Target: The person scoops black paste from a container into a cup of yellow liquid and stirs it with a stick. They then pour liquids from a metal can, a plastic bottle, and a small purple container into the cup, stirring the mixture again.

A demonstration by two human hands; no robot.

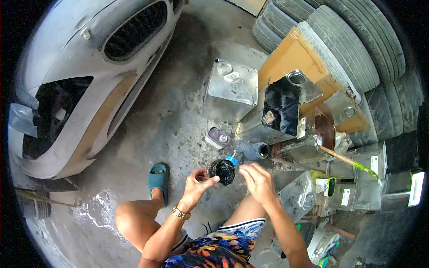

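My left hand (199,183) grips a small clear cup (225,172) coated inside with black, paint-like liquid, the thumb along its near side. Just right of the cup's rim is my right hand (258,179), thumb and fingers pinched together; whatever they hold, if anything, is too small to make out. Beyond the cup lies a clear plastic bottle (240,146) with a blue cap (231,160). Beside it are a dark-stained cut container (258,151) and a small rectangular can (219,137) with a round lid.
A car's front bumper (89,116) fills the left. Ahead stand a closed metal can (230,85) and an open, black-stained can (268,123). A paint-tipped stick (348,161) rests across cans at right. Tyres (344,49) and cardboard (290,53) stand behind.
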